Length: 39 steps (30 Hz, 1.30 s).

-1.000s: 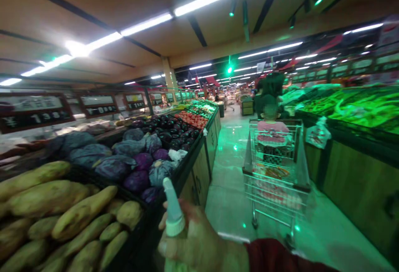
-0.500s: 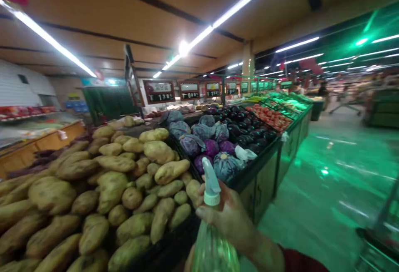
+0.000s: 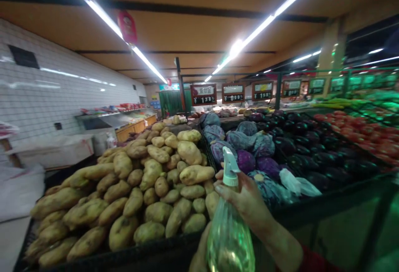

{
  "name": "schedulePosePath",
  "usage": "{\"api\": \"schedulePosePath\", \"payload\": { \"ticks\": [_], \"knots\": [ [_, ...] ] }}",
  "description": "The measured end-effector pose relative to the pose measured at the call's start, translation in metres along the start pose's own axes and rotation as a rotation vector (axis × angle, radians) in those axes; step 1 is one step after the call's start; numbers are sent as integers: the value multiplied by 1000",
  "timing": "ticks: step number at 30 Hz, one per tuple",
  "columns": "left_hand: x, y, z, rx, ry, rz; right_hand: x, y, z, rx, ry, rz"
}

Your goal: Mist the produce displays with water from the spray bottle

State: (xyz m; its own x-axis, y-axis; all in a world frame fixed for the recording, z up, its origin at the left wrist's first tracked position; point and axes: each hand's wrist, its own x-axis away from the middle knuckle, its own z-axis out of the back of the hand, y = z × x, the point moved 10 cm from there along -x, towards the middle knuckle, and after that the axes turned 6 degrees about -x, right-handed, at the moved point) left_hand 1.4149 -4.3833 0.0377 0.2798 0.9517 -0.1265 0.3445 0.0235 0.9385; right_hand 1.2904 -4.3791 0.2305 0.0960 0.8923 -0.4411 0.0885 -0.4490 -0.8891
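A clear spray bottle (image 3: 230,238) with a pale white-green trigger head stands upright before me, its base cut off by the lower edge. My right hand (image 3: 246,199) is closed around its neck, just under the trigger head. At the bottle's lower left side, my left hand (image 3: 200,250) is pressed against it, only partly in view and with most of its fingers hidden. Beyond the bottle a heap of potatoes (image 3: 149,189) fills the near bin. Purple cabbages (image 3: 246,161), some with bluish outer leaves, lie behind and right of the trigger head.
Dark eggplants (image 3: 302,147) and red tomatoes (image 3: 361,130) fill bins to the right. A crumpled plastic bag (image 3: 296,184) lies at the cabbages' front edge. Price signs (image 3: 203,94) hang over the display. White sacks (image 3: 21,189) and a tiled wall (image 3: 62,76) are at left.
My view has swung left, so the potatoes, cabbages and signs sit further right and the tiled wall shows. The aisle floor has left the view. Both hands keep the spray bottle.
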Motion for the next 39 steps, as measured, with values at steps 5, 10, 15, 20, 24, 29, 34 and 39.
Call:
{"api": "schedulePosePath", "payload": {
  "ticks": [5, 10, 15, 20, 24, 29, 34, 39],
  "knots": [
    [-19, -9, 17, -24, 82, -24, -16, 1, -22, -64, -105, -5],
    [-38, -14, 44, -115, 138, -21, -25, -6, -62, -62, -205, 38],
    [-20, 11, 78, -170, 214, -63, -35, -8, -112, -60, -350, 74],
    [6, 51, 100, -225, 235, -152, -43, -6, -147, -54, -427, 76],
    [13, 65, 117, -316, 340, -197, -51, -11, -165, -99, -456, 131],
    [19, 73, 121, -449, 362, -287, -59, -8, -182, -132, -493, 98],
    [14, 71, 126, -357, 335, -294, -68, 2, -191, -108, -496, 109],
    [4, 70, 114, -260, 242, -245, -77, 16, -190, -101, -460, 95]
  ]
}}
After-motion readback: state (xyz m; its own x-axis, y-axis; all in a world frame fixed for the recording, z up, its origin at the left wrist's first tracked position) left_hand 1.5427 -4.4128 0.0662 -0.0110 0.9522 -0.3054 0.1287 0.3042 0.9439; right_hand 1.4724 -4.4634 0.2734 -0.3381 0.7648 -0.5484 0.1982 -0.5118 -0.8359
